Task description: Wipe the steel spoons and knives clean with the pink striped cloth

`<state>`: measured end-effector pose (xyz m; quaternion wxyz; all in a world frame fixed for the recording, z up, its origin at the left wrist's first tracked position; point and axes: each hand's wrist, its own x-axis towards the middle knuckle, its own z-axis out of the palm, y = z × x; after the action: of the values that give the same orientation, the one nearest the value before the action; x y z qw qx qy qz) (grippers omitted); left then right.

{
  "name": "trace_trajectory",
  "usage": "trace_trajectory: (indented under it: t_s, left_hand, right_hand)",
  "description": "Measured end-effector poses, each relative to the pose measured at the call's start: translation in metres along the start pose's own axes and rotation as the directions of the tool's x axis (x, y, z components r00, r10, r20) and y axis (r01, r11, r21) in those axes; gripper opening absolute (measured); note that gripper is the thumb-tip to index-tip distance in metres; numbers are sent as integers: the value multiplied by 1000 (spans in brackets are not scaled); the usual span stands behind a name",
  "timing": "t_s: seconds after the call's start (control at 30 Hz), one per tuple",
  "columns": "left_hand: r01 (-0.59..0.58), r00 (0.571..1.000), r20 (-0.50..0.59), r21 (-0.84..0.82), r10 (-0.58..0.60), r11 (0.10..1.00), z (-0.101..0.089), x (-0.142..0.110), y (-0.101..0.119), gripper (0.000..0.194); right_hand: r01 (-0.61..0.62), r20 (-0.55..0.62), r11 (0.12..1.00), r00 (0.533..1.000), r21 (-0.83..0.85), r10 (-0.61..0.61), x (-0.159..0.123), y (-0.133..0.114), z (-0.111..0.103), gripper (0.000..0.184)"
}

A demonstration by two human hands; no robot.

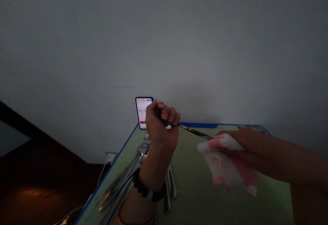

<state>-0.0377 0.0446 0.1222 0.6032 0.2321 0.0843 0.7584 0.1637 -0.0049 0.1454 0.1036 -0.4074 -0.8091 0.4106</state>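
The left hand has its fingers clamped on a metal utensil above the bench; the right hand pinches a cloth at its other end. This piece seems unfinished; whether the cutlery lying leftward is done, I cannot tell.

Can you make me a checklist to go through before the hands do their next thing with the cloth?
1. Left hand grips the utensil: ok, fingers curled around one end.
2. Right hand holds the cloth: ok.
3. Cloth meets the utensil: ok, the other end goes into it.
4. Utensil is spotless: cannot tell, the picture is too dark.
5. Phone screen is all readable: not ok, the left hand hides part of it.
6. Loose cutlery is on the table: ok, lying partly hidden by the left arm.
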Motion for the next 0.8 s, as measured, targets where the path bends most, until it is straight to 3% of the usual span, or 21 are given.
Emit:
trace_trajectory:
  t_s: [0.17, 0.3, 0.43, 0.63, 0.8]
  left_hand:
    - [-3, 1000, -13, 61, 4, 998, 0, -5, -3, 23]
    - [-24, 999, -31, 107, 27, 994, 2, -9, -10, 26]
    - [-69, 995, -56, 135, 77, 988, 5, -13, -16, 29]
    - [-18, 999, -33, 170, 24, 985, 11, -18, -19, 32]
    - [-34, 999, 24, 178, 31, 983, 18, -14, 4, 35]
  right_hand:
    - [-11, 8, 1000, 1000, 3, 11, 14, 9, 3, 31]
    - [98, -173, 983, 977, -153, -125, 32, 9, 9, 34]
    - [86, -316, 966, 934, -243, -163, 46, 7, 17, 39]
    - [90, -318, 956, 931, -279, -181, 47, 3, 21, 37]
    - [137, -297, 948, 928, -288, -224, 39, -5, 18, 32]
